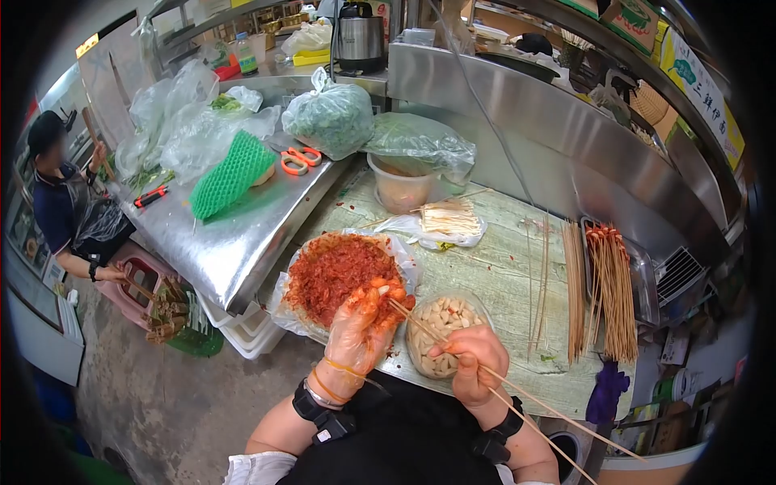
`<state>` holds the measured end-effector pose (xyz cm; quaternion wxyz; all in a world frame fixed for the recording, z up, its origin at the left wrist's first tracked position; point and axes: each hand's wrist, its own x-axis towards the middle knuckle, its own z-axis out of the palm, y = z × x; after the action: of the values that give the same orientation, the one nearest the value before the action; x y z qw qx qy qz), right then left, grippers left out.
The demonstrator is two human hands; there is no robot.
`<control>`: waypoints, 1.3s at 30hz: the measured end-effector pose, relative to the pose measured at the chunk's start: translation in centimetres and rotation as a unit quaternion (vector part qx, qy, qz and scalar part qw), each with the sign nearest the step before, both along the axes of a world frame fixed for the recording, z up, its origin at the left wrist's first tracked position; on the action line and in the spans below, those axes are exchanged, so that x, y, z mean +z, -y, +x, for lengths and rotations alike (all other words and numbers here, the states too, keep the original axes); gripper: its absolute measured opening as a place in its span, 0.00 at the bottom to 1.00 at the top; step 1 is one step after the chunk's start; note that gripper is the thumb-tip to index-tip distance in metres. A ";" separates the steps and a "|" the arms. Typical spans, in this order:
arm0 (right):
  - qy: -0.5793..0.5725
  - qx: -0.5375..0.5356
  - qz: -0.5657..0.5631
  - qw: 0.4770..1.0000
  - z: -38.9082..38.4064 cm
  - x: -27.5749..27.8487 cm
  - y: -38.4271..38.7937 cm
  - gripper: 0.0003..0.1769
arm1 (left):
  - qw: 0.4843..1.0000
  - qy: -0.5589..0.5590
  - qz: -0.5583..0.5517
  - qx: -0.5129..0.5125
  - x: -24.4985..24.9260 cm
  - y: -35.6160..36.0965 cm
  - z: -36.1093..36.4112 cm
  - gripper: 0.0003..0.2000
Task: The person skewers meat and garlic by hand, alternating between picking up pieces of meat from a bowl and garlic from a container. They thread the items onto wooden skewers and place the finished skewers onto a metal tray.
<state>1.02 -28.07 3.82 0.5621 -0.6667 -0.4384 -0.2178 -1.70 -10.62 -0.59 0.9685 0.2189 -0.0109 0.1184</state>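
Pinching two long, thin wooden skewers (pixel 415 321) in the right hand's (pixel 477 365) closed fingers; curling the clear-gloved, red-smeared left hand (pixel 362 325) about their tips — can't tell whether gripping food — over the heap of wet red-coated pieces (pixel 333 271). Best keep shafts parallel — points off the palm. Note, under the shafts, pale peeled cloves (pixel 446 312) on the pale-green worktop (pixel 499 303).

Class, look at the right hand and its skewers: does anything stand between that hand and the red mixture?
Yes. The gloved left hand, smeared red, is at the tips of the skewers, in front of the red mixture. The clear tub lies beneath the skewers, between the right hand and the mixture.
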 end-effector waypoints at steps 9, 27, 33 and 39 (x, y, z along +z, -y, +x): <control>0.050 -0.006 -0.047 0.998 0.0 -0.1 -0.2 0.11 | 0.998 -0.025 -0.007 0.052 -0.2 0.5 0.3 0.13; 0.078 0.016 -0.060 0.995 0.9 -1.5 -2.5 0.05 | 0.988 -0.075 -0.018 0.130 -1.1 0.3 0.9 0.11; 0.032 0.015 -0.070 0.997 0.9 -1.5 -3.6 0.06 | 0.985 -0.087 0.064 0.134 -2.2 -0.5 1.2 0.12; -0.064 0.004 -0.020 0.998 1.1 -0.8 -2.5 0.12 | 0.995 -0.073 0.055 0.044 -1.4 -2.0 0.6 0.17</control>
<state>2.13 -25.60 2.98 0.5765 -0.6885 -0.4086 -0.1632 -1.06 -8.62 -1.97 0.9469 0.2806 0.0630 0.1439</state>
